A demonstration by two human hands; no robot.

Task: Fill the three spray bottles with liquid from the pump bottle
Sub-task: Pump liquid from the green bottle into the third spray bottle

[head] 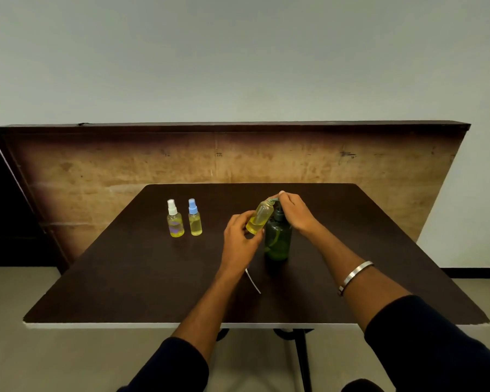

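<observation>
Nearest, below left hand: thin white tube (253,280) lying on dark table (130,278). Left hand (239,241) grips lower body of open bottle (260,218) — fingers curled round it. Bottle tilted, long axis slanting up and right, mouth under pump spout; yellow liquid pooled in lower part. Just right of grip: green pump bottle (277,240) upright, green liquid low inside. Right hand (294,212) on pump head, fingers curled over it. Far left of grip — white-capped bottle (175,219) and blue-capped bottle (195,217), upright, side by side, yellow liquid inside.
</observation>
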